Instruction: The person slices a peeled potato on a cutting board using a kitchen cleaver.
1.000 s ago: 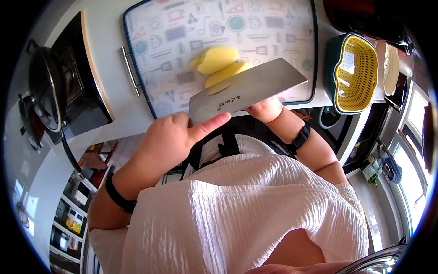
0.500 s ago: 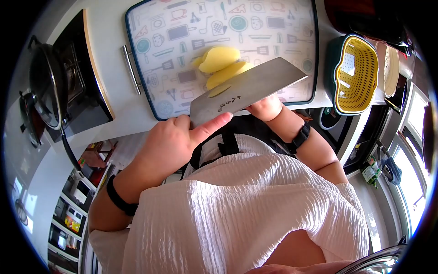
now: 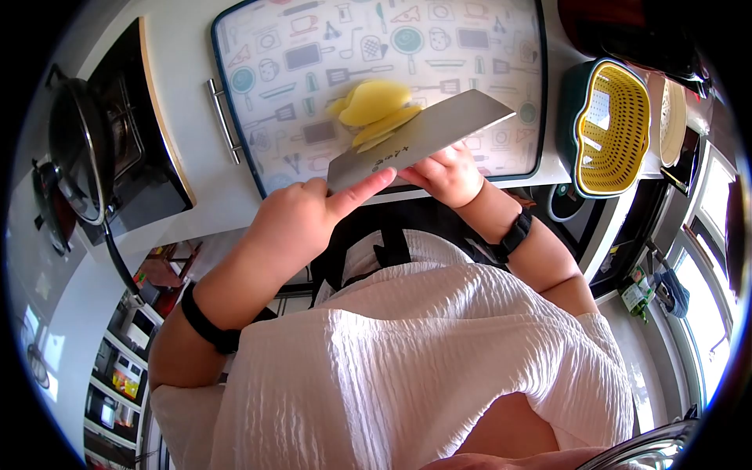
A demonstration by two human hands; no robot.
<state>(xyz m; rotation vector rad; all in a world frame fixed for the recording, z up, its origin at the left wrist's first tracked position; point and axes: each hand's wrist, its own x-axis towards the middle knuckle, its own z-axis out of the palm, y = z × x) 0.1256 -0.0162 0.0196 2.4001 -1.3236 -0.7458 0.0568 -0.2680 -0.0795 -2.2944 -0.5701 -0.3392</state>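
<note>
My left hand (image 3: 301, 211) is closed around the handle end of a broad cleaver (image 3: 439, 129), one digit stretched along the blade face, which bears dark characters. The blade tilts over the near side of a patterned cutting board (image 3: 266, 74). My right hand (image 3: 450, 176) is at the blade's lower edge, fingers bent and partly hidden behind the steel; what they hold there cannot be made out. Just beyond the blade lie a peeled yellow potato piece (image 3: 374, 102) and thin potato slices (image 3: 388, 125), the nearest ones against the blade.
A yellow basket in a dark green bowl (image 3: 615, 129) stands right of the board. A metal handle (image 3: 223, 121) lies along the board's left edge. Further left are a stove (image 3: 129, 117) and a lidded pan (image 3: 82, 149) with its long handle jutting toward me.
The cleaver has shifted slightly left and tilted. My right hand has risen, showing more of its fingers. The slice on the blade face now rests among the potato slices beside the blade.
</note>
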